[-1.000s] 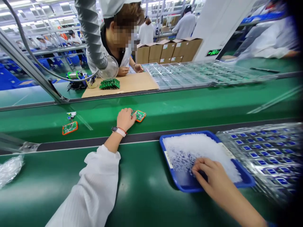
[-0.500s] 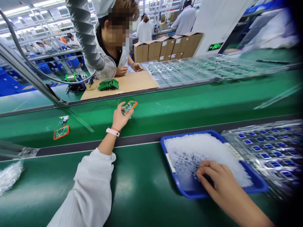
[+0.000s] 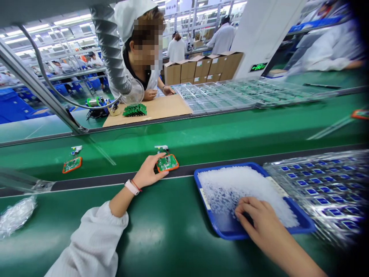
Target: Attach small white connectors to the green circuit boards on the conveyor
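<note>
My left hand (image 3: 150,170) grips an orange-edged green circuit board (image 3: 167,163) between thumb and fingers, above the near edge of the green conveyor. A small white connector part (image 3: 163,147) shows just behind that board. Over the blue tray (image 3: 198,184), my right hand (image 3: 256,215) has its thumb and fingertips pinched together close to the small white translucent pieces (image 3: 230,179) heaped inside. Whatever lies between those fingertips is hidden or too small to make out. Another orange-edged board (image 3: 72,164) with a white part lies on the conveyor at the left.
Clear trays with blue-faced parts (image 3: 317,184) sit right of the blue tray. Crumpled clear plastic (image 3: 17,215) lies at the left. Across the conveyor (image 3: 230,130), a co-worker (image 3: 141,57) leans beside stacked green boards (image 3: 135,110). A grey duct (image 3: 108,46) hangs there.
My left hand has drawn the circuit board nearer and lower, and its face now shows more fully. My right hand stays pinched over the tray. An orange-edged board has appeared at the far right.
</note>
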A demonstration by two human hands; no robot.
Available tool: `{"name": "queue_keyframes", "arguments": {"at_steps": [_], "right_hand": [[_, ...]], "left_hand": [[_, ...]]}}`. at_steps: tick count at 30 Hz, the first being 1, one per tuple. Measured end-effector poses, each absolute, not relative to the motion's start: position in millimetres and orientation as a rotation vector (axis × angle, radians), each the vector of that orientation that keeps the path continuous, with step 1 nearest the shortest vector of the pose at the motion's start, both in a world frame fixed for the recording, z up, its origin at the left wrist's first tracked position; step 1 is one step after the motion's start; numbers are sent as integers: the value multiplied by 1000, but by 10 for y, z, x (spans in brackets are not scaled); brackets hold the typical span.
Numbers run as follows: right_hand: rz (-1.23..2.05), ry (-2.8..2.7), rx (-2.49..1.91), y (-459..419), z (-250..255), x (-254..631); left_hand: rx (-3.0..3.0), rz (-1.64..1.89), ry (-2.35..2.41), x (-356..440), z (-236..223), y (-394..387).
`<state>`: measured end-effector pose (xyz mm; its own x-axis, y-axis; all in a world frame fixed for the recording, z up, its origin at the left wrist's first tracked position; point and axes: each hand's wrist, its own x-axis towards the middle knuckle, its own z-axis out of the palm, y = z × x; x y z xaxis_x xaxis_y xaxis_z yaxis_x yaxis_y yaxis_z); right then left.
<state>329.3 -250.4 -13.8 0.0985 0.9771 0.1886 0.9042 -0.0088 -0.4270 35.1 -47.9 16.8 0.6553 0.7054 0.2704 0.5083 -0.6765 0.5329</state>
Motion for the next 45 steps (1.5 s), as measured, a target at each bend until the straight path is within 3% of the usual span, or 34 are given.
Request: {"name": "queue_keyframes", "arguments": {"at_steps": [21, 45], "right_hand": [[251, -1862, -1936, -2494, -63, 3231], [177, -1878, -1944, -2489, 5, 3209]], "left_hand": [[2501, 374, 669, 58, 135, -1281], [2535, 365, 696, 48, 83, -1323]]}}
